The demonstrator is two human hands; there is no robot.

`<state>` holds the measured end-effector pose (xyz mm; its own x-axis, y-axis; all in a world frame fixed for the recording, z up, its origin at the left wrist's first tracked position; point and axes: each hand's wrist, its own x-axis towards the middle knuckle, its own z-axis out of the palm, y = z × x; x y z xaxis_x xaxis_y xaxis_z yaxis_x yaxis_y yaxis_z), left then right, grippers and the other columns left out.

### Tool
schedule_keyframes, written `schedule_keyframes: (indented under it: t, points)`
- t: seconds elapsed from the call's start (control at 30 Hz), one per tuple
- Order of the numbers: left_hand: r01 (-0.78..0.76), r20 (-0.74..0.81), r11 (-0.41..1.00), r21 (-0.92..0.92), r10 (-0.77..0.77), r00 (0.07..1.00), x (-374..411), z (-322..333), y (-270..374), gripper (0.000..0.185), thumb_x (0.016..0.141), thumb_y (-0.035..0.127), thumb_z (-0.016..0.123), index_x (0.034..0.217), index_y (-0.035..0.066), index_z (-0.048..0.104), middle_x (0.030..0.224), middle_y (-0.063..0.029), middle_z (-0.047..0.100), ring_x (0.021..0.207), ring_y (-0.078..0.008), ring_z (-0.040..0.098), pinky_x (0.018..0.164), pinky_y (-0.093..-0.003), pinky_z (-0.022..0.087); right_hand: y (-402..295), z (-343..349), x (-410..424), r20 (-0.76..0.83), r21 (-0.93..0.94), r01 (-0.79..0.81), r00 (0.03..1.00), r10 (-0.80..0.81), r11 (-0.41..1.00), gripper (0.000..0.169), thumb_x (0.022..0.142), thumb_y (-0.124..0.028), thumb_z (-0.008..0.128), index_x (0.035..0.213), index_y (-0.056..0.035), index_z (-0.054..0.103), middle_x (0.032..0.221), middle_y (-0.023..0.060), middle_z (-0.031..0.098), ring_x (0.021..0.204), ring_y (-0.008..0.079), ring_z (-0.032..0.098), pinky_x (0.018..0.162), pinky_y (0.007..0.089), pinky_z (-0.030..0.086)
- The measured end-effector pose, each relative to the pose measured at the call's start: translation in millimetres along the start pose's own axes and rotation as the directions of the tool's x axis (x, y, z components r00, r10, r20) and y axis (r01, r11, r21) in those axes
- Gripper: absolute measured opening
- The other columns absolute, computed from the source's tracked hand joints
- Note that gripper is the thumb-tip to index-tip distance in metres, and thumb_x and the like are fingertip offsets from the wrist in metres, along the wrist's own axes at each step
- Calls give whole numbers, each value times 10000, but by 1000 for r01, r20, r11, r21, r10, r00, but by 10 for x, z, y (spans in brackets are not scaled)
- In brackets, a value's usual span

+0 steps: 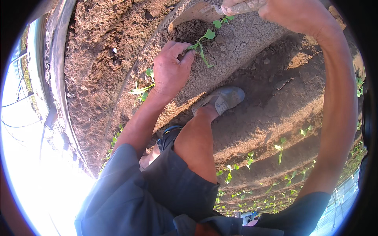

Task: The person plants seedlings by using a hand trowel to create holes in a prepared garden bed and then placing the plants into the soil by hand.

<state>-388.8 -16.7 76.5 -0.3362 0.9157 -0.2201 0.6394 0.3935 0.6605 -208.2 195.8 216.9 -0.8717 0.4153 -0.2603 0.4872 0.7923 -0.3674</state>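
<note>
My left hand [174,66] pinches a small green seedling [201,44] between thumb and fingers, low over the soil ridge [236,44]. Its leaves stick out to the right of my fingertips. Beside it is dark loosened soil [189,31], where the blade of a soil-caked hand digging tool [196,13] rests against the ground. My right hand [288,14], at the top edge of the view, grips the tool's pale, dirt-covered handle [246,7]. Another seedling [223,21] stands just below that handle. Close to my left wrist, a further seedling [144,88] grows on the ridge.
My shoe [226,98] is planted in the furrow [254,85] beside the ridge. More ridges with several seedlings [229,172] run along the lower right. A curved, pale border [59,59] edges the bed at left. Part of a person [249,218] shows at the bottom.
</note>
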Motion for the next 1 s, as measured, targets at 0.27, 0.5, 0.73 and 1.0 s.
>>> schedule_keyframes:
  t: [0.27, 0.5, 0.73, 1.0]
  points:
    - [-41, -21, 999, -16, 40, 999, 0, -19, -37, 177, 859, 78, 752, 1021, 7, 752, 928, -115, 695, 787, -207, 683, 727, -335, 549, -31, -23, -94, -36, 84, 8, 999, -5, 996, 448, 815, 90, 677, 1146, -189, 793, 1089, 60, 787, 867, 196, 745, 810, 328, 596]
    - [-165, -113, 981, 102, 176, 978, -14, -18, -113, 315, 794, 89, 810, 1092, 27, 728, 985, -114, 670, 857, -232, 679, 750, -347, 546, -91, -98, -161, 25, 309, -307, 949, 315, 900, 479, 771, 124, 698, 1171, -126, 779, 1101, 86, 783, 833, 183, 744, 733, 331, 585]
    - [-182, -29, 959, 219, 193, 981, 41, -21, -116, 644, 744, 190, 880, 1333, 114, 633, 1077, -98, 620, 896, -274, 659, 744, -390, 543, 161, 800, -770, -264, 764, -72, 872, 412, 641, 591, 765, 104, 549, 1319, -46, 693, 1016, 17, 712, 694, 43, 517, 605, 210, 431]
    - [-191, 36, 949, 250, 188, 981, 61, -240, 35, 604, 780, 155, 853, 1339, 87, 634, 1168, -101, 637, 857, -225, 660, 737, -360, 555, -796, 2067, -1484, 13, 949, 291, 346, 938, -120, 491, 944, 50, 552, 1432, -1, 575, 763, -17, 569, 576, 19, 474, 478, 170, 345]
